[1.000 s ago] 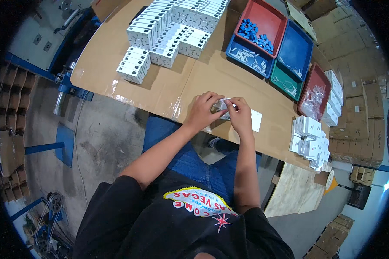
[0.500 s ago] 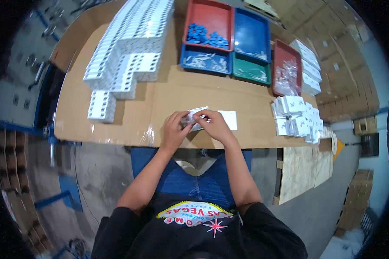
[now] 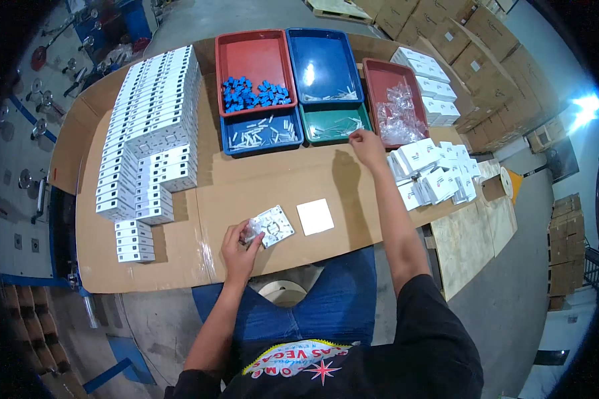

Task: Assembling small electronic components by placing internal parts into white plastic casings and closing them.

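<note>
Left grip (image 3: 237, 251): my thumb and fingers close on a crumpled clear bag (image 3: 251, 229).
White plate (image 3: 277, 223): square, marked with a ring and dark spots, at two o'clock from my left grip, its near-left edge partly covered by the bag; whether my fingers touch the plate too, I cannot tell.
Blank card (image 3: 315, 217): flat on the table (image 3: 243, 193), just beside the plate at its three o'clock.
Right grip (image 3: 368, 147): well apart from my left, at its two o'clock, fingertips gathered at the near-right corner of the green tray (image 3: 316, 117); whether they pinch anything, I cannot tell.
Green tray: at ten o'clock from my right grip, with thin whitish pieces inside.
Near blue tray (image 3: 263, 149): at nine o'clock from that grip, holding short white sticks (image 3: 266, 134).
Far trays: the left red tray (image 3: 246, 56) at ten o'clock with blue parts (image 3: 253, 96), the far blue tray (image 3: 323, 60) at eleven, the right red tray (image 3: 383, 80) at one with clear packets (image 3: 400, 113).
Loose white boxes (image 3: 439, 183): heaped at four o'clock from my right grip.
Stacked white boxes (image 3: 116, 176): in stepped rows at eleven o'clock from my left grip.
Brown cartons (image 3: 466, 46): piled beyond the table at two o'clock.
</note>
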The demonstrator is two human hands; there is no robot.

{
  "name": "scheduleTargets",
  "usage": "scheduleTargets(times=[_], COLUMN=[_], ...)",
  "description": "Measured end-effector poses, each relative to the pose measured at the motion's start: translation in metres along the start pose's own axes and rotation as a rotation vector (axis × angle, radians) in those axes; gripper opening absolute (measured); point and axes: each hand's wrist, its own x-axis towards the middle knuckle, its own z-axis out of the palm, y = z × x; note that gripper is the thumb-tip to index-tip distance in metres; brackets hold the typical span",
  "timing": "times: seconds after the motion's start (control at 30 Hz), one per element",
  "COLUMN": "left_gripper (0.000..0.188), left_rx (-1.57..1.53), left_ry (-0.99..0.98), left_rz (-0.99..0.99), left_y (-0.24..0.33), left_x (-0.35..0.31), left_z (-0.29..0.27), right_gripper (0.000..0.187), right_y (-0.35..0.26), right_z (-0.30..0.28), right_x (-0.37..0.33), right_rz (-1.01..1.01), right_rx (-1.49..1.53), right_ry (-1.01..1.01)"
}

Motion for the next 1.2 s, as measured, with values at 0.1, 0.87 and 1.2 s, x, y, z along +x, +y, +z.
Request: scheduleTargets(times=[0.1, 0.87, 1.2], left_gripper=[0.041, 0.044, 0.045], left_rx=[0.043, 0.075, 0.052], left_ry=[0.000, -0.017, -0.002], left_rz=[-0.003, -0.017, -0.015], left_y=[0.003, 0.002, 0.003], left_x=[0.001, 0.002, -0.004], left_z=[-0.001, 0.001, 0.001], right_gripper=[0.018, 0.018, 0.015], right_y=[0.021, 0.057, 0.075], right_z=[-0.007, 0.011, 0.002], right_x=[0.032, 0.088, 0.057], right_rz=[0.011, -0.062, -0.057], right_rx=[-0.153, -0.191, 0.286], right_ry=[0.085, -0.072, -0.007])
